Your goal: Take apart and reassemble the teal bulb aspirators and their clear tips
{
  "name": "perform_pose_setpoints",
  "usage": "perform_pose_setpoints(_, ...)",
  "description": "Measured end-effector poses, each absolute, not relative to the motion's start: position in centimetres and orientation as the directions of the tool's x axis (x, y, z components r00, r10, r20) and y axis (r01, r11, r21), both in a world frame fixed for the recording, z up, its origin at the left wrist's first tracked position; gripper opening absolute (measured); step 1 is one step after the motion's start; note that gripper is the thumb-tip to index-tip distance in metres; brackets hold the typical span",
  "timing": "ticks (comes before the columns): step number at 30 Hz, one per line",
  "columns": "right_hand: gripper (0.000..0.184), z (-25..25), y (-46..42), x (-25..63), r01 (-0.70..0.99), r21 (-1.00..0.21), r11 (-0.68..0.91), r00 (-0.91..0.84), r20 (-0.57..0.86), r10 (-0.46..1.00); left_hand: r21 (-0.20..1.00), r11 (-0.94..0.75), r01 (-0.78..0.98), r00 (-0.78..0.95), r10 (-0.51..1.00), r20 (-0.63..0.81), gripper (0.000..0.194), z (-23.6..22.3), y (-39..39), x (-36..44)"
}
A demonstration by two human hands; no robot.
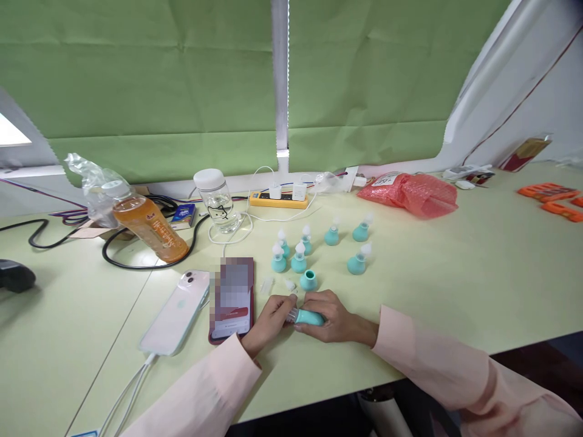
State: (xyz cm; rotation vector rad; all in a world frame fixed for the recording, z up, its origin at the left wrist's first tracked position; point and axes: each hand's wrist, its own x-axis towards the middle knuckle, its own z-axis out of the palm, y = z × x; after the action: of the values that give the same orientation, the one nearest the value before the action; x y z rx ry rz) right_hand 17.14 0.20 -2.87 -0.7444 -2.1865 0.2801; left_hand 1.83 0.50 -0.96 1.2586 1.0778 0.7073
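Surface: pale yellow-green flat tabletop point(410, 273), with a seam running across its left part. Lying directly on it: small teal rubber bulbs with translucent white tips point(357, 263), one open-mouthed teal rubber bulb point(308, 281), a crumpled red bubble-wrap package point(410, 194), a pale-backed phone point(175, 312) and, just beside it, a red-cased phone with lit screen point(232, 297). Also present: a tipped clear bottle of orange liquid point(152, 227), a yellow-and-black power strip point(279, 201) and orange plastic pieces point(549, 192) at the right.
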Motion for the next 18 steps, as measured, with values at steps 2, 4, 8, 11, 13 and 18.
perform_pose_setpoints(2,0.026,-2.83,0.18,17.15,0.414,-0.428,0.804,-0.512,0.621,0.594,0.968,0.216,0.126,0.373,0.894,-0.248,0.041,-0.98,0.51,1.87)
perform_pose_setpoints(4,0.026,-2.79,0.18,17.14,0.409,-0.429,0.806,-0.512,0.623,0.591,0.968,0.219,0.121,0.375,0.893,-0.249,0.041,-1.00,0.50,1.89)
perform_pose_setpoints(8,0.024,-2.74,0.17,17.11,0.397,-0.439,0.806,-0.512,0.624,0.591,0.969,0.215,0.120,0.372,0.896,-0.245,0.042,-0.96,0.43,1.85)
perform_pose_setpoints(11,0.024,-2.78,0.13,17.10,0.387,-0.446,0.807,-0.507,0.628,0.590,0.968,0.219,0.121,0.372,0.894,-0.249,0.042,-0.99,0.36,1.81)
perform_pose_setpoints(13,0.023,-2.84,0.11,17.06,0.381,-0.447,0.809,-0.502,0.634,0.588,0.967,0.226,0.117,0.380,0.890,-0.254,0.043,-1.09,0.30,1.86)
perform_pose_setpoints(18,0.021,-2.69,0.08,17.00,0.402,-0.410,0.819,-0.493,0.657,0.570,0.955,0.288,0.063,0.395,0.872,-0.289,0.043,-1.20,0.46,1.90)
